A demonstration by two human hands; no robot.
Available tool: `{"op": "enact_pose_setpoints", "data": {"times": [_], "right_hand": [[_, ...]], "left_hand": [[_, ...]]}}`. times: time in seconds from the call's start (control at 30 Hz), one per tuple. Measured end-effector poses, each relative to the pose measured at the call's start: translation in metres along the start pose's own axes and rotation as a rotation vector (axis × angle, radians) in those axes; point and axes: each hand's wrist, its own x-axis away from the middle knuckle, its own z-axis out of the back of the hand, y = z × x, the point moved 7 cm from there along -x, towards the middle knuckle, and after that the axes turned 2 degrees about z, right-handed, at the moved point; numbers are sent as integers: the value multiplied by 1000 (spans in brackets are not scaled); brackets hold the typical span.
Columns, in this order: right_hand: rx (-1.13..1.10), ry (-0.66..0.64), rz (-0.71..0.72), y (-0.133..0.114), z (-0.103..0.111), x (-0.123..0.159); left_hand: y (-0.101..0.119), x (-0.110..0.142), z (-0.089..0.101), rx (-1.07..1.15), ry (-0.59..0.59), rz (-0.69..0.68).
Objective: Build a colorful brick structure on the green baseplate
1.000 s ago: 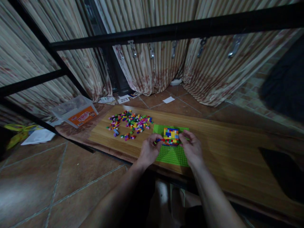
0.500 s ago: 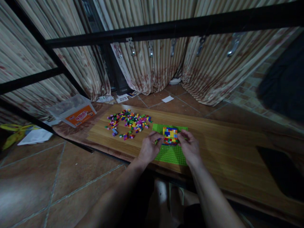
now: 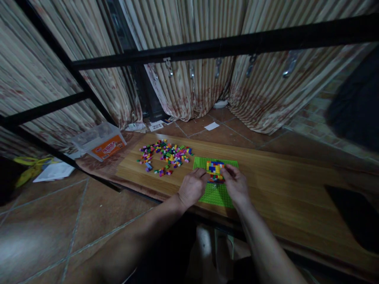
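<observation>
A multicoloured structure of toy building bricks (image 3: 215,167) stands on a green studded baseplate (image 3: 217,196), with yellow, blue, red and white bricks showing. My left hand (image 3: 194,187) is at its left side, fingers curled together and turned down; whatever they pinch is hidden. On the opposite side, my right hand (image 3: 236,181) has its thumb and fingers closed against the structure's right edge. Both hands partly cover the build and the baseplate. Left of the baseplate lies a pile of loose bricks (image 3: 177,153) in many colours.
The wooden board (image 3: 281,189) carries the baseplate and pile. A clear plastic box (image 3: 102,142) with an orange label sits at the left end. A dark flat object (image 3: 352,217) lies at the right. A black metal bar (image 3: 189,53) with hooks crosses in front of the curtains.
My left hand has shifted right and rolled over, closer to the structure, its fingertips now hidden. My right hand stays at the right edge. The whole view has moved slightly.
</observation>
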Motion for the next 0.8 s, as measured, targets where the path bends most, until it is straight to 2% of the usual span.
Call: {"op": "enact_pose_setpoints", "data": {"times": [0.07, 0.13, 0.3, 0.37, 0.43, 0.5, 0.57, 0.7, 0.8], "right_hand": [[0, 16, -26, 0, 3, -2], [-14, 55, -53, -2, 9, -5], [-102, 145, -65, -13, 24, -6], [-126, 136, -30, -21, 25, -6], [-142, 95, 15, -30, 23, -6], [-132, 43, 67, -38, 20, -6], [-78, 12, 123, -46, 17, -6], [134, 12, 199, -58, 17, -3], [276, -1, 249, -66, 15, 0]], "left_hand": [[-2, 2, 2, 10, -15, 31], [-8, 6, 7, 101, 24, 106], [-43, 19, 28, 510, 348, 453], [-55, 19, 24, 729, 403, 576], [-60, 12, 15, 950, 397, 646], [-61, -2, 8, 1071, 375, 652], [-60, -17, 4, 1090, 351, 611], [-62, -41, 1, 975, 302, 502], [-69, -48, -8, 926, 226, 482]]}}
